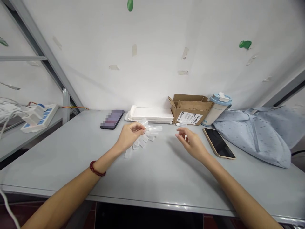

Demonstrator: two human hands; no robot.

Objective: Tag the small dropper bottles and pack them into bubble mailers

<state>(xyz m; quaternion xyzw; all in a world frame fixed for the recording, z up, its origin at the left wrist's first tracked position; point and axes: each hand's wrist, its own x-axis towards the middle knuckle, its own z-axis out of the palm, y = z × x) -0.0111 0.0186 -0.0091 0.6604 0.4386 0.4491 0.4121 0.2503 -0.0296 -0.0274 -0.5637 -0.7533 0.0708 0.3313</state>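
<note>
My left hand (130, 135) is closed in a pinch over a row of several small clear plastic tubes (140, 141) lying on the grey table (157, 171). Its fingertips grip one tube near the top of the row. A red bead bracelet (96, 169) sits on that wrist. My right hand (192, 142) hovers to the right of the tubes with its fingers loosely curled and apart, holding nothing that I can make out. A small clear tube with a cap (181, 124) lies just beyond it, by the cardboard box.
An open cardboard box (189, 109), a stack of white trays (151, 115) and a lidded cup (218, 108) stand at the back. A dark phone (112, 119) lies back left, another phone (218, 143) at right beside blue cloth (257, 133). A power strip (39, 117) is far left.
</note>
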